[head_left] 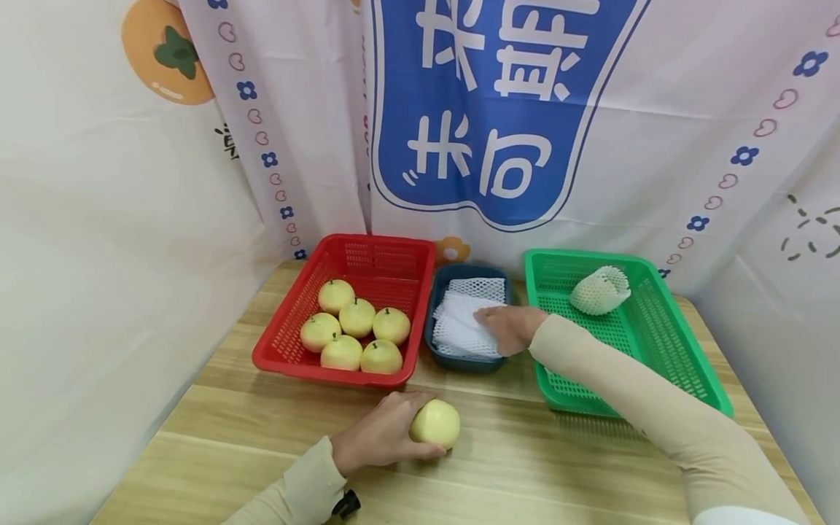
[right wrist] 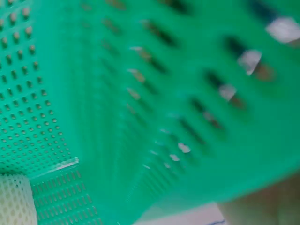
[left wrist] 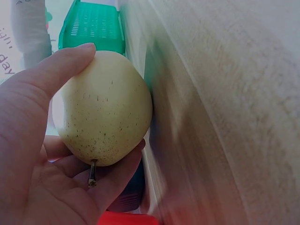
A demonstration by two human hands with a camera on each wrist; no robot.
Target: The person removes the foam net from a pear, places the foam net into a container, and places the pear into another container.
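Note:
In the head view my left hand (head_left: 380,434) grips a pale yellow pear (head_left: 438,424) low over the table, thumb on one side and fingers round the other. The left wrist view shows this pear (left wrist: 105,105) from its stem end, the short brown stem towards my palm. My right hand (head_left: 513,327) reaches over the small blue basket (head_left: 464,363), its fingertips on the stack of white foam net sleeves (head_left: 462,324). Motion blurs those fingers, and the right wrist view hides them behind the green basket's wall (right wrist: 154,108).
Left of the blue basket, a red basket (head_left: 262,350) holds several pears (head_left: 357,317). On the right, a green basket (head_left: 705,379) contains a pear in a foam net (head_left: 599,292), under my right forearm's reach. A printed cloth (head_left: 315,109) hangs behind the wooden table (head_left: 216,430).

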